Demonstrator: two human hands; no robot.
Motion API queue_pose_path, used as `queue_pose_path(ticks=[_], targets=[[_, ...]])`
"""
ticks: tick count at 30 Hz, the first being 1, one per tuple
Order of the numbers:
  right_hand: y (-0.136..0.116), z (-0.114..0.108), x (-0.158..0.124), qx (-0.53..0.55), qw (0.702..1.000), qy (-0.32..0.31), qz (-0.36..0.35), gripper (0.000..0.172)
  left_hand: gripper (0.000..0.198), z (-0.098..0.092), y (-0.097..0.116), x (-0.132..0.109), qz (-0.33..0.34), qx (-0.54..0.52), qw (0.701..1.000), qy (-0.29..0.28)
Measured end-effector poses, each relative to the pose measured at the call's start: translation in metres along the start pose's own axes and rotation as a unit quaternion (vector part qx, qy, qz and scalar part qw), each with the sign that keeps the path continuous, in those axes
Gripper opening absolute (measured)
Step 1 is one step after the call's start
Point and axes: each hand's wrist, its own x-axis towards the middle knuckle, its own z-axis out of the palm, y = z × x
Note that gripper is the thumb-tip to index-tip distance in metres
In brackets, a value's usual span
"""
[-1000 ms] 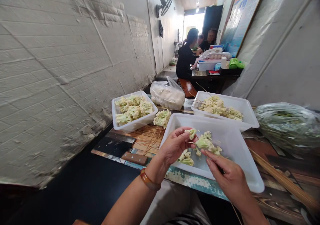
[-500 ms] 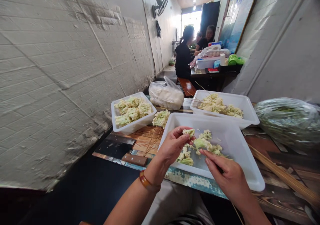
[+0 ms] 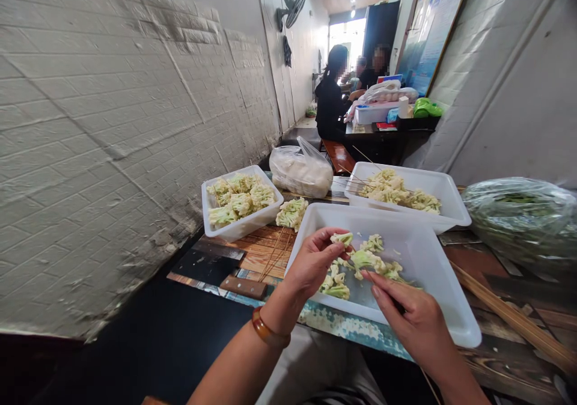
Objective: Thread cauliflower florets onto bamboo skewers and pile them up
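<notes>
A small cauliflower floret [image 3: 342,238] is pinched between the thumb and fingers of my left hand [image 3: 315,258], above the near white tub [image 3: 417,267]. My right hand [image 3: 408,309] is closed on a thin bamboo skewer [image 3: 429,384], whose lower end shows below the palm. Its upper part is hard to make out. Between and below my hands, several loose cauliflower florets [image 3: 334,285] lie in the tub. To the left, a bunch of skewered cauliflower [image 3: 292,213] rests on the table, its sticks pointing toward me.
White tubs of cauliflower stand at left [image 3: 243,228] and back right [image 3: 453,204]. A cleaver [image 3: 243,286] lies at the table's left edge. Bundled skewers [image 3: 509,312] and a plastic bag of greens [image 3: 518,225] are at right. A tied white bag [image 3: 301,170] sits behind. People [image 3: 331,101] sit farther back.
Both hands keep nearly the same pose and hold the same things. The view has shifted very slightly. In the background, a seated person's arm has moved.
</notes>
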Motion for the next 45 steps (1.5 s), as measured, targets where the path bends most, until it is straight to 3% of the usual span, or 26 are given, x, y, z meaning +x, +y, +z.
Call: queue_pose_path(ticks=[7,12,22,32,45], targets=[[-0.0011,-0.0006,-0.0002,0.002,1.000,-0.012,0.026,0.027,0.027,0.0000,-0.0009,-0.0011,0.027,0.051,0.998,-0.005],[-0.0011,-0.0006,0.0001,0.003,1.000,-0.011,0.027,0.027,0.029,-0.0018,-0.0033,-0.0003,0.010,0.052,0.998,-0.021],[-0.0021,-0.0005,0.0005,0.008,0.999,-0.004,0.038,0.027,0.033,-0.0001,-0.0006,-0.0004,-0.048,-0.038,0.997,-0.054],[-0.0014,0.0014,-0.0002,0.008,0.999,-0.009,0.032,0.026,0.029,0.0044,-0.0021,0.0030,-0.048,-0.006,0.999,-0.010],[-0.0045,0.0041,0.0003,-0.038,0.999,0.015,0.030,0.024,0.028,0.0030,-0.0060,0.0040,0.003,0.063,0.998,-0.011]])
